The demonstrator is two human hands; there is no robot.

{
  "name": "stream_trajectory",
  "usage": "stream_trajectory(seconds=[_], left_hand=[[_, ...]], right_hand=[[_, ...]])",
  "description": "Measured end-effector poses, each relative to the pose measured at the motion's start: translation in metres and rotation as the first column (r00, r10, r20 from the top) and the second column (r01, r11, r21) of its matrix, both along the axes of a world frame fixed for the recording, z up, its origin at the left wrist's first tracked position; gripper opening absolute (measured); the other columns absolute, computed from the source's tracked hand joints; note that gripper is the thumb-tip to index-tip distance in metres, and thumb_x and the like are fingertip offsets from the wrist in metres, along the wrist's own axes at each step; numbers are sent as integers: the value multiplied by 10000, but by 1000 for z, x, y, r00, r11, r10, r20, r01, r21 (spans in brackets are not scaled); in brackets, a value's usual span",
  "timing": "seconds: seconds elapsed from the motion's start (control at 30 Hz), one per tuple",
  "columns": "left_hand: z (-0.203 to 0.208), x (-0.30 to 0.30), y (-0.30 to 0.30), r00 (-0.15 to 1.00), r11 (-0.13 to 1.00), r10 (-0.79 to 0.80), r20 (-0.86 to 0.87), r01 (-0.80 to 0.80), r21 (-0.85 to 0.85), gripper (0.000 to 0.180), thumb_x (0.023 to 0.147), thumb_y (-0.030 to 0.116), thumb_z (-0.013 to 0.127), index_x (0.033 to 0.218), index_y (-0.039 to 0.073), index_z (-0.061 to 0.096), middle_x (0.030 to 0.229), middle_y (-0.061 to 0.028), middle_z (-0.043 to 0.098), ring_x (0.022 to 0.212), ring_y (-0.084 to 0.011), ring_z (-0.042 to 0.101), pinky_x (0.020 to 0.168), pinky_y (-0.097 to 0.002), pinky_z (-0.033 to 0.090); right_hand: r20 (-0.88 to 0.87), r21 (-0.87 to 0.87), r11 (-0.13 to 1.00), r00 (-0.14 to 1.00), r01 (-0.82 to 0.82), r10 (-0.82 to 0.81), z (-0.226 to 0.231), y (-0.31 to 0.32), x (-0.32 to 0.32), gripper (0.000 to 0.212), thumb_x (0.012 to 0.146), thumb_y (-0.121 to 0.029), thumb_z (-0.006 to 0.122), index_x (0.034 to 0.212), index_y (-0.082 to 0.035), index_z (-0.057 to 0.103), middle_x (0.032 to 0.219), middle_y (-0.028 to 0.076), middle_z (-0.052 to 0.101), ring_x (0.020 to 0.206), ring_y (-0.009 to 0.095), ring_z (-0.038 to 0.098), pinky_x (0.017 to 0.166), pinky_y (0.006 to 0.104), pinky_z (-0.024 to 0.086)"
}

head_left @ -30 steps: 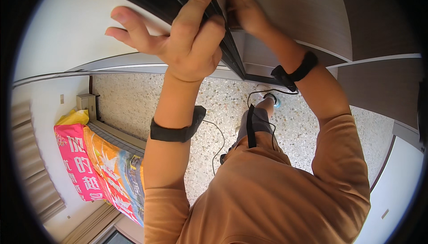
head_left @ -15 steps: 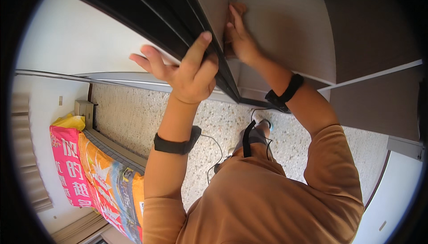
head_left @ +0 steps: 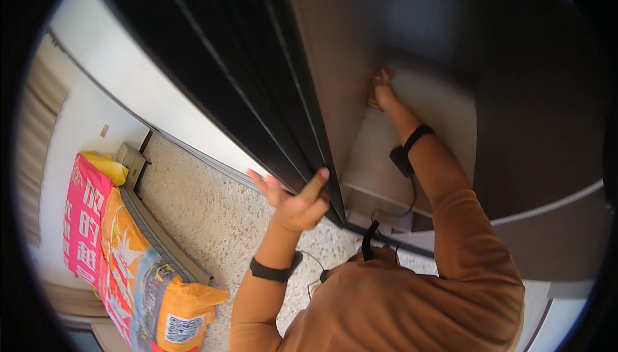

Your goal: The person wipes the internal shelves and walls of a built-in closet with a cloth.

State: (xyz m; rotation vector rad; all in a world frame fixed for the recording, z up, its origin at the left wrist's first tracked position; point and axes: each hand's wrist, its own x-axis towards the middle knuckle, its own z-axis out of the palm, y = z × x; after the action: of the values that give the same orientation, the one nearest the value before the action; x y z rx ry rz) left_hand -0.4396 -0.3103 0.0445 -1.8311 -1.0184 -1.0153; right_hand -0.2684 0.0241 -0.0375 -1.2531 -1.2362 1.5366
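Observation:
A tall black door frame (head_left: 238, 82) with several grooves runs from the top toward the floor. My left hand (head_left: 299, 207) is at its lower part, fingers bent round the edge and one finger lying up against the black strip. To the right, a brown cabinet compartment (head_left: 428, 111) stands open. My right hand (head_left: 382, 91) reaches deep inside it, beside the compartment's side wall (head_left: 351, 82). Its fingers look curled; what they hold, if anything, is too small and blurred to tell. Black straps circle both forearms.
A white panel (head_left: 154, 88) lies left of the black frame. On the left, a large pink and orange printed bag (head_left: 122, 249) rests along a grey ledge (head_left: 167, 249) above the speckled floor (head_left: 193, 191). A dark cabinet front (head_left: 541, 114) rises at right.
My view has tilted and come closer to the cabinet. The right arm has gone deeper into the compartment, its fingers now more curled. My left hand stays on the black frame.

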Motion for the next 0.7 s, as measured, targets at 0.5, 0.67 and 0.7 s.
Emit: stream_trajectory(seconds=[0.5,0.67,0.7], left_hand=[[-5,-2,-3,996,994,61,69,-67,90,117,792,132,597,678,156,607,1197,73,641,1439,-394,234,1170,-645,133],[-7,-4,0,999,998,-19,43,16,67,223,767,92,598,585,156,486,1213,95,649,1470,-441,96,1159,-669,44],[-7,-4,-1,999,998,-11,46,8,59,219,768,95,597,589,158,488,1212,96,647,1471,-439,99,1156,-672,49]], right_hand=[[-59,-8,998,997,58,-59,-52,199,17,522,960,-491,412,1353,-158,498,1212,13,575,1024,199,556,851,376,473],[-139,85,989,984,124,-112,-9,197,18,463,962,-387,390,1356,-160,476,1139,18,566,941,185,542,765,351,469],[-162,109,984,979,140,-121,-2,192,17,453,963,-366,386,1357,-160,472,1124,19,564,924,182,539,748,346,468]])
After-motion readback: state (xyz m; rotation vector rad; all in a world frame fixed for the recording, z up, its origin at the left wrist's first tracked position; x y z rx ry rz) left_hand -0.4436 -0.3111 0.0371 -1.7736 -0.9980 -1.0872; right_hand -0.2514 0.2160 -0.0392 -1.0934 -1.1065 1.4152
